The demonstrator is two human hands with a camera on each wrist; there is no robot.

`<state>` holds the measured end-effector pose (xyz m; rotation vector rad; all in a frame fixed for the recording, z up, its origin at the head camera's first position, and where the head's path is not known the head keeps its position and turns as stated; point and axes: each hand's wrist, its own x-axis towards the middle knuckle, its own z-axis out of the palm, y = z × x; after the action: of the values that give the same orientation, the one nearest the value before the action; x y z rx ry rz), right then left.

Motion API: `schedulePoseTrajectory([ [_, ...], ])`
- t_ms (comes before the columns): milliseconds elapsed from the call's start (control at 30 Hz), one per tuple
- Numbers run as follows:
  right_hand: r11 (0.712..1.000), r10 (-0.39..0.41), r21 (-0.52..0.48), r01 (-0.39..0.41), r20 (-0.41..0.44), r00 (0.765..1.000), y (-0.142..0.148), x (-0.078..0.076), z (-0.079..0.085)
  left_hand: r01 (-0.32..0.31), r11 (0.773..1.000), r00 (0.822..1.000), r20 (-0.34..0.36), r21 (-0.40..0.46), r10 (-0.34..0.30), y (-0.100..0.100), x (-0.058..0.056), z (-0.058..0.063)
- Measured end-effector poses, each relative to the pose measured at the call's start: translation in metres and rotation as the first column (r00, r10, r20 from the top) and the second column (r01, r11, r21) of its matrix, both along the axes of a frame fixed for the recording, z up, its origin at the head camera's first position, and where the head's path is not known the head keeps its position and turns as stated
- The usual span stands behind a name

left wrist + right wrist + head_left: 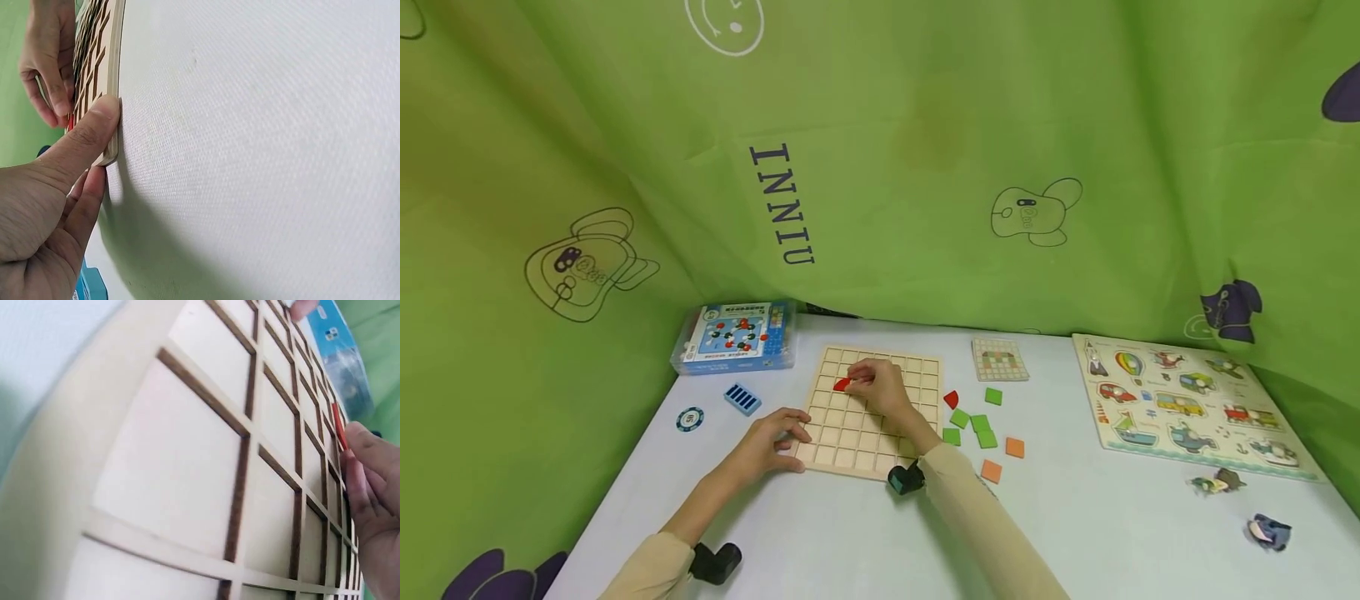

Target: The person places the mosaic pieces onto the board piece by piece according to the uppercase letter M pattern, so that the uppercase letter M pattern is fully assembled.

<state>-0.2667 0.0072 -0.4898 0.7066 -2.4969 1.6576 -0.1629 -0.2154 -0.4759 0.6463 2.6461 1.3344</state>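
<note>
A wooden grid board (845,437) with rows of square recesses lies flat on the table. My right hand (886,390) is over its upper left part, pinching a red quarter-round tile (841,384) between thumb and fingertips. In the right wrist view the red tile (339,427) is tilted on edge, down at the grid; whether it touches the bottom of a recess I cannot tell. At the board's near left corner, my left hand (767,442) grips the rim, the thumb on one side of the corner and the fingers on the other, as the left wrist view shows.
Right of the board lie another red tile (951,400), several green tiles (981,423) and two orange tiles (1015,447). Behind them is a pattern card (1000,360). A vehicle puzzle (1195,404) stands far right; a boxed set (735,336), blue piece (742,398) and round chip (690,419) are left.
</note>
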Motion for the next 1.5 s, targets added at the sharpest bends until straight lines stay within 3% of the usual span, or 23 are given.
schedulePoseTrajectory([
  [233, 0.992, 0.03, -0.121, -0.02, 0.083, 0.996, -0.002, -0.003, -0.002, 0.003, 1.0, 1.0, -0.007, 0.005, -0.003, 0.001, -0.001, -0.001],
  [500, 0.992, 0.03, -0.121, -0.019, 0.086, 0.996, -0.005, -0.005, -0.005, -0.013, 1.0, 1.0, 0.014, 0.005, 0.013, 0.001, -0.002, -0.003],
  [700, 0.984, 0.063, -0.169, -0.053, 0.055, 0.996, 0.011, -0.001, 0.006, -0.003, 1.0, 1.0, 0.001, 0.019, 0.003, 0.001, -0.004, -0.001],
  [933, 0.984, 0.084, -0.165, -0.062, 0.128, 0.988, 0.053, 0.021, 0.038, -0.009, 1.0, 1.0, 0.014, 0.018, 0.009, 0.001, -0.002, -0.002],
  [1067, 0.991, 0.065, -0.123, -0.049, 0.126, 0.99, 0.082, 0.025, 0.034, -0.011, 1.0, 1.0, 0.004, 0.012, 0.011, 0.001, -0.001, -0.002],
  [1300, 0.992, -0.017, -0.12, 0.034, 0.139, 0.99, 0.147, 0.026, 0.009, -0.003, 1.0, 1.0, -0.006, 0.026, 0.003, 0.001, 0.0, -0.002],
  [1500, 0.994, -0.103, -0.024, 0.106, 0.102, 0.989, 0.197, 0.037, 0.006, 0.0, 0.999, 1.0, 0.004, 0.032, 0.0, 0.0, 0.001, -0.001],
])
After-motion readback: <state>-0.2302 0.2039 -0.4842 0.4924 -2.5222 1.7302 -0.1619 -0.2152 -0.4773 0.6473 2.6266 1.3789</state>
